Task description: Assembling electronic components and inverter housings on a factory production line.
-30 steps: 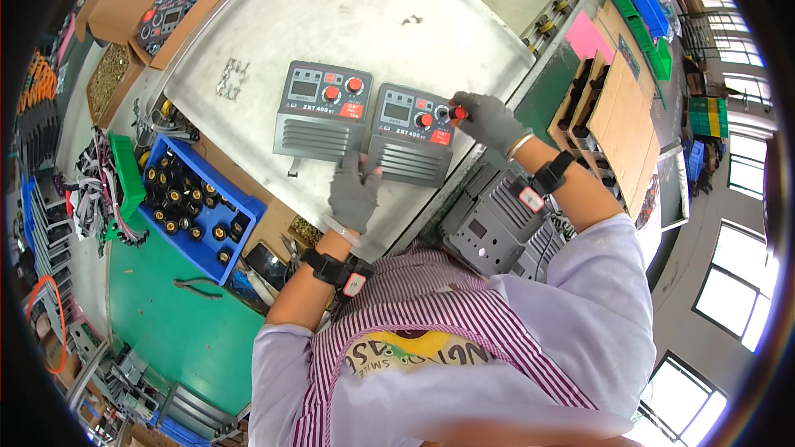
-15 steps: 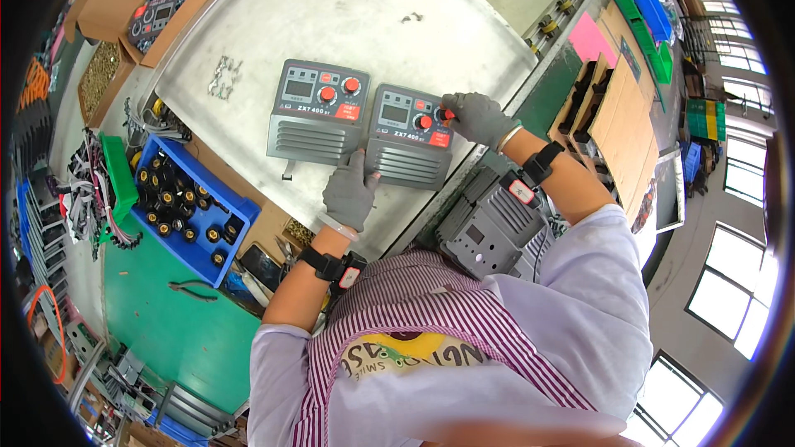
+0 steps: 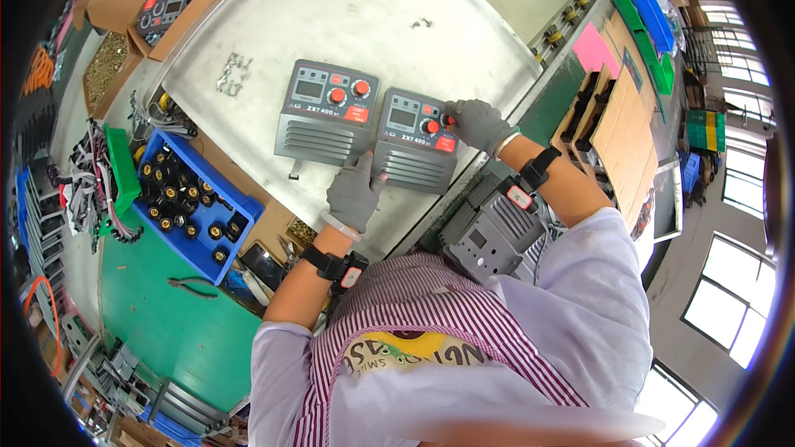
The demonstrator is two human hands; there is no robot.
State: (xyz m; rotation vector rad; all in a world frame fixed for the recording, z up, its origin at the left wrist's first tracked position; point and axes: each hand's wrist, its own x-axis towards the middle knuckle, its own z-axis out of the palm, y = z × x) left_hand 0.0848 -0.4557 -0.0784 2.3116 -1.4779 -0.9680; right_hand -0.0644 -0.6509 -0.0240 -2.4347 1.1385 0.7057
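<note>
Two grey front panels with red knobs lie side by side on the pale worktop. My left hand (image 3: 354, 194), in a grey glove, holds the right-hand front panel (image 3: 414, 141) by its lower left side, the thumb at its edge. With its gloved fingers closed, my right hand (image 3: 480, 126) pinches a red knob (image 3: 448, 120) at that panel's upper right; the fingers partly hide the knob. A second red knob (image 3: 430, 127) sits beside it. The left-hand front panel (image 3: 325, 112) lies just beyond my left fingertips, with both of its red knobs showing.
Small metal parts (image 3: 233, 73) lie on the worktop (image 3: 364, 8). A blue bin (image 3: 199, 252) of black fittings stands at left, near pliers (image 3: 192, 287) on a green surface. Cardboard boxes (image 3: 192, 12) sit far left. Grey housings (image 3: 489, 232) stand close to my right forearm.
The whole view has shifted slightly, so the panels appear a little farther right. Both hands keep their places on the right-hand panel and its knob.
</note>
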